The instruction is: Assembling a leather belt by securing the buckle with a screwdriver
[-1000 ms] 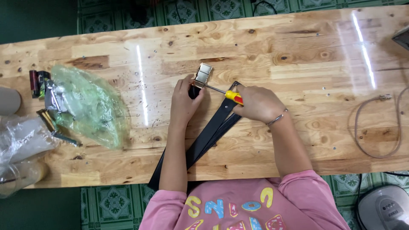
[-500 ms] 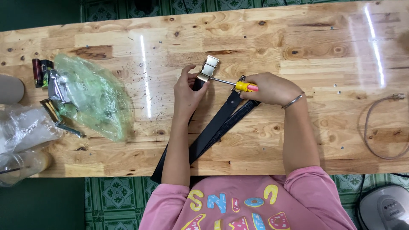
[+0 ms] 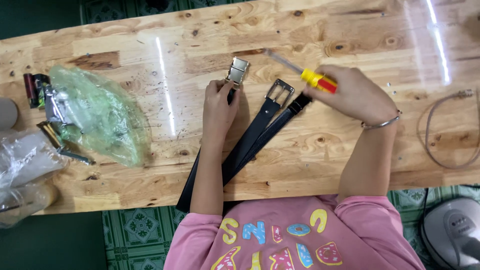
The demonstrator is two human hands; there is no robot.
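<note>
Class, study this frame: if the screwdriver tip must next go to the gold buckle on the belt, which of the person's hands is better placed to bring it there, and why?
Probably the right hand: it already grips the screwdriver, whose tip points toward the gold buckle. The left hand is occupied, pinching the belt just below that buckle.

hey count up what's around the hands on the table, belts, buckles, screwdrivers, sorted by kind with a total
Black belts: 2, one under the left hand, one beside it
Metal buckles: 2, and
Screwdrivers: 1, in the right hand
Total: 5
</note>
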